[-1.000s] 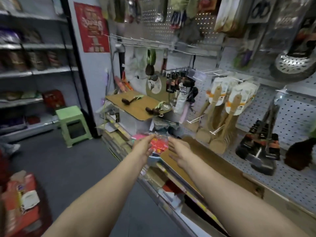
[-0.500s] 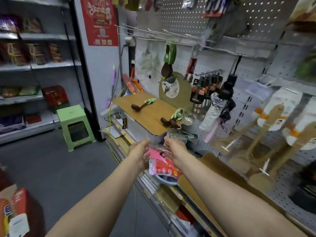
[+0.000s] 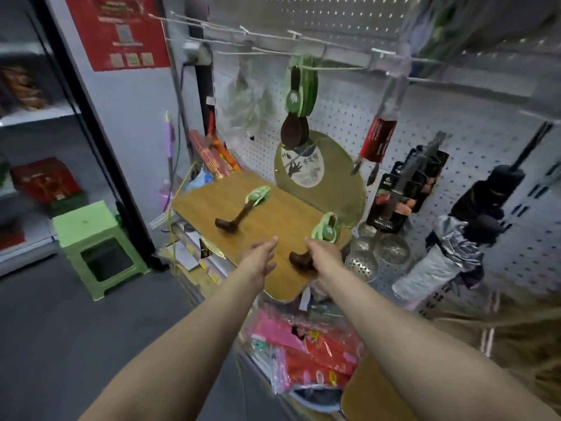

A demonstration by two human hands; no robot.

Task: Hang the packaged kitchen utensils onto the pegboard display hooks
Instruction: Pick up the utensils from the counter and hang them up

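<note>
Hands reached forward over a wooden board (image 3: 267,208) that lay flat on stock at the foot of the pegboard (image 3: 349,123). Left hand (image 3: 261,256) hovered above the board's near edge, fingers straight and spread, holding nothing. Right hand (image 3: 324,256) was at the board's near right corner, against the dark bowl of a wooden spoon with a green card tag (image 3: 315,241); whether its fingers curled round the spoon could not be made out from here, the hand's back hiding them.

A second tagged wooden spoon (image 3: 243,208) lay near the middle of the board, well apart from both hands. More spoons of the same kind (image 3: 299,107) hung from a wire hook (image 3: 331,68) on the pegboard above the board's far edge. Behind the far edge a round board (image 3: 328,174) leaned upright against the pegboard. To the right hung a red-sleeved utensil (image 3: 378,138) and packaged knives (image 3: 406,189); metal strainers (image 3: 376,250) sat just beside the board's right edge, with folded umbrellas (image 3: 455,247) further right.

Below the forearms lay pink and red packets (image 3: 306,354). A green plastic stool (image 3: 94,244) stood on the floor to the left.
</note>
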